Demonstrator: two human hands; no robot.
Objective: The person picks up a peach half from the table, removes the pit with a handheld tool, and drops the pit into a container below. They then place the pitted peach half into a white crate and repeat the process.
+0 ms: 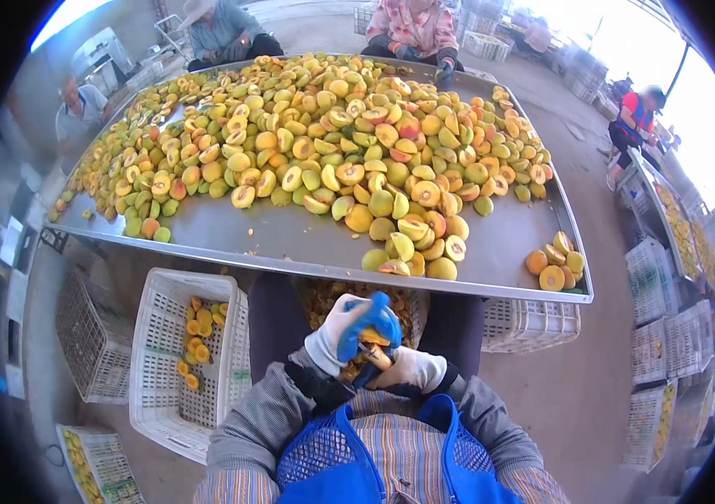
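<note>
My left hand (356, 326), in a white glove with blue coating, is closed around a yellow peach piece (372, 338) in front of my lap. Just below and to the right, my right hand (412, 370), also gloved, grips a tool with a wooden handle (379, 359). The tool's working end is hidden between my hands, against the fruit. Beneath them, between my knees, a container of brownish-orange scraps (324, 301) shows in part. Ahead, a large heap of cut and whole peaches (315, 151) covers much of a metal table (290, 239).
A white crate (147, 336) with some peach halves (198, 332) stands at my left. Another crate (534, 323) is under the table's right side. A few peaches (555, 265) lie at the near right corner. Several people sit around; one (416, 29) works across the table.
</note>
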